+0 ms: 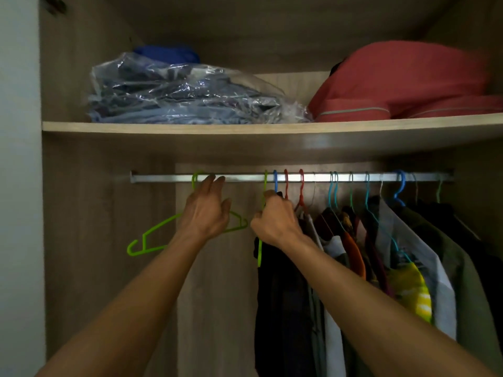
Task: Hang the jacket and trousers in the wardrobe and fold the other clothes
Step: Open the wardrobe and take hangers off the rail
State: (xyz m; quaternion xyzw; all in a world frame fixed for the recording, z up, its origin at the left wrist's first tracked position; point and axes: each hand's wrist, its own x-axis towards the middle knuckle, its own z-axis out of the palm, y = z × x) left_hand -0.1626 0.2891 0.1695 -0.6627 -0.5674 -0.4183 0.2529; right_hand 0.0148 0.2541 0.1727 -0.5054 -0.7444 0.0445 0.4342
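A metal rail (239, 178) runs across the open wardrobe. An empty lime-green hanger (152, 232) hangs tilted at its left end. My left hand (206, 210) is raised in front of that hanger, fingers stretched up to the rail beside its hook. My right hand (275, 219) is curled around the neck of a second green hanger (265, 183), which is hooked on the rail. This hanger carries a dark garment (280, 295) that hangs straight down below my wrist. I cannot tell whether it is the jacket or the trousers.
Several clothes on coloured hangers (408, 254) fill the rail's right half. Above, a wooden shelf (190, 127) holds a clear plastic bag of folded clothes (177, 96) and red bedding (408, 83). The wardrobe's left wall stands close to the empty hanger.
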